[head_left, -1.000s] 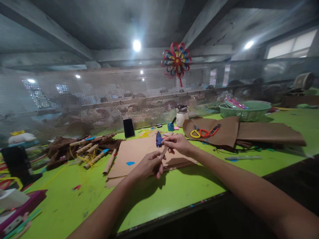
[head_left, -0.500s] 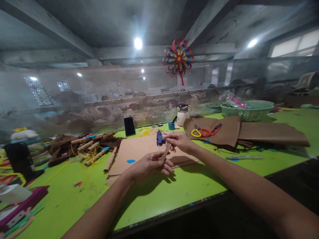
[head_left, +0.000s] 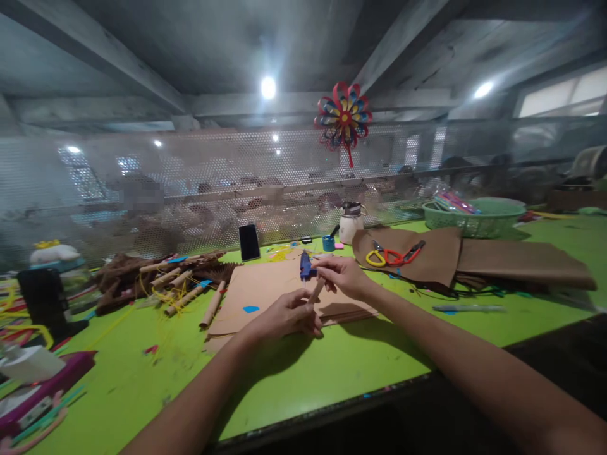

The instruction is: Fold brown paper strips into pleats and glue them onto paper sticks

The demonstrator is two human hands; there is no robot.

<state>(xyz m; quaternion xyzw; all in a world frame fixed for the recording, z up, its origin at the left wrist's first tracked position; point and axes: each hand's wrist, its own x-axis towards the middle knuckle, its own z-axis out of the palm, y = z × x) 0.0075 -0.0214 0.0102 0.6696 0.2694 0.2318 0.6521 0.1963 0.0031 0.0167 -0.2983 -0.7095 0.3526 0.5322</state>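
Between my hands is a narrow roll of brown paper (head_left: 317, 290), held at a slant above the front of a stack of brown paper sheets (head_left: 265, 284). My left hand (head_left: 287, 315) pinches its lower end, thumb on top and fingers curled beneath. At the upper end, my right hand (head_left: 344, 276) grips it between thumb and fingers. Just behind the right fingertips lies a blue glue gun (head_left: 306, 265) on the sheets. A small blue paper piece (head_left: 251, 309) rests on the stack, left of my hands.
Rolled paper tubes (head_left: 180, 287) tangled with yellow string lie at left, near a phone (head_left: 249, 242). Red and yellow scissors (head_left: 396, 254) sit on brown paper (head_left: 427, 246) at right. Behind are a green basket (head_left: 474, 218) and a white jug (head_left: 351, 227). A pen (head_left: 469, 308) lies right.
The fingers of my left hand have curled in more around the lower end of the paper roll. The whole view has shifted slightly; the things on the table lie as before.
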